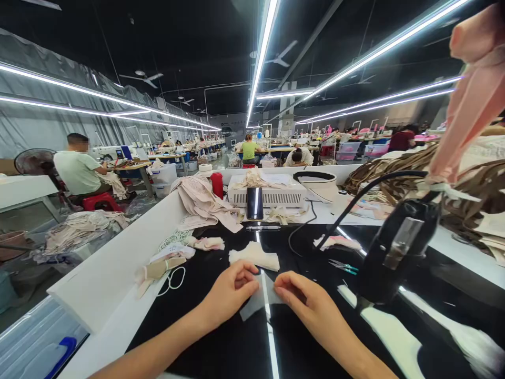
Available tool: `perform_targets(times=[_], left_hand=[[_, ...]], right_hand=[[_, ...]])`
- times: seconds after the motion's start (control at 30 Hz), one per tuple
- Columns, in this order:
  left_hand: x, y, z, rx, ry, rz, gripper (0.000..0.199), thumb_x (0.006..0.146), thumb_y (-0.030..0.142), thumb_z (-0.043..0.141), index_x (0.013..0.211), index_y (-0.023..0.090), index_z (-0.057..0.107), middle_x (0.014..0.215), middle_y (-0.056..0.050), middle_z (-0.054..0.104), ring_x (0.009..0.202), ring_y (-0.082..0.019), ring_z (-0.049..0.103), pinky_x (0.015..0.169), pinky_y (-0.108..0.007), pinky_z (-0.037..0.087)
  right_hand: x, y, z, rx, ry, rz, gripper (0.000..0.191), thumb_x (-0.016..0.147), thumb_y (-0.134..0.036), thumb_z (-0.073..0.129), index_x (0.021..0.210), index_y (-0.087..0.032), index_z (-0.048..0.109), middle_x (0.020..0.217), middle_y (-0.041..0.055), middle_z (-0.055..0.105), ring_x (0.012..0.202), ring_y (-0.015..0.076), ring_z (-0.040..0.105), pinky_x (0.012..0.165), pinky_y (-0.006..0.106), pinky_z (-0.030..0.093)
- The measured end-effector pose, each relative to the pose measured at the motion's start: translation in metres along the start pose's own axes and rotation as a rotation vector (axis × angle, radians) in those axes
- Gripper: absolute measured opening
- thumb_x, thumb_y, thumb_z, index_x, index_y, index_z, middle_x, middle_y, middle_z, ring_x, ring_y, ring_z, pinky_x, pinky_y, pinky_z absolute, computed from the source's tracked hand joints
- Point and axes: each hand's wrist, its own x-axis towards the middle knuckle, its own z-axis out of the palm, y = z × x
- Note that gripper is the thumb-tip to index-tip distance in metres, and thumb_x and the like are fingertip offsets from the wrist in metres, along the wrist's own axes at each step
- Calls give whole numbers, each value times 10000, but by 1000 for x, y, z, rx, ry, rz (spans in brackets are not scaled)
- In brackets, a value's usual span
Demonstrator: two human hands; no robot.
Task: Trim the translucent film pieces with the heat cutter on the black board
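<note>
Left hand (235,290) and right hand (305,297) pinch a sheer piece (253,304) just nearside of the cream stack (254,256); its peak points toward the stack, long axis unclear from here.

left hand (232,288) and right hand (310,298) pinched

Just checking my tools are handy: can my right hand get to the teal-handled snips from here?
Probably yes: nothing visible stands between the right hand and the snips; the black machine is on their far side. The hand would likely have to leave the sheer piece first.
</note>
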Motion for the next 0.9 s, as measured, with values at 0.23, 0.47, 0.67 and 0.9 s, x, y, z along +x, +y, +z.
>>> perform_targets(times=[0.23, 0.47, 0.67, 0.9], left_hand=[[61, -5, -20, 74, 127, 43, 356, 899, 266, 615, 1234, 183, 530, 875, -6, 658, 677, -123, 613, 621, -230, 448], [100, -19, -29, 314, 173, 137, 376, 866, 178, 633, 1240, 203, 593, 833, 19, 666, 750, -167, 632, 765, -293, 491], [97, -33, -24, 519, 138, 179, 397, 877, 128, 653, 1268, 188, 622, 974, -25, 709, 915, -209, 667, 928, -364, 504], [95, -45, -27, 672, 177, 187, 329, 917, 190, 670, 1243, 162, 634, 1123, -75, 709, 1060, -236, 677, 1001, -436, 522]], right_hand=[[52, 10, 11, -188, 145, -33, 254, 1004, -359, 512, 935, -238, 724, 869, 35, 734, 771, 214, 669, 702, 327, 503], [78, 27, 27, -495, 168, -38, 209, 989, -251, 551, 892, -220, 733, 839, 54, 739, 842, 258, 623, 749, 361, 393], [77, 35, 35, -593, 128, -34, 176, 983, -198, 584, 897, -205, 737, 864, 65, 742, 863, 271, 626, 750, 369, 371], [77, 34, 39, -523, 152, -14, 133, 937, -147, 649, 1046, -191, 709, 1048, 112, 726, 1008, 315, 626, 829, 407, 443]])
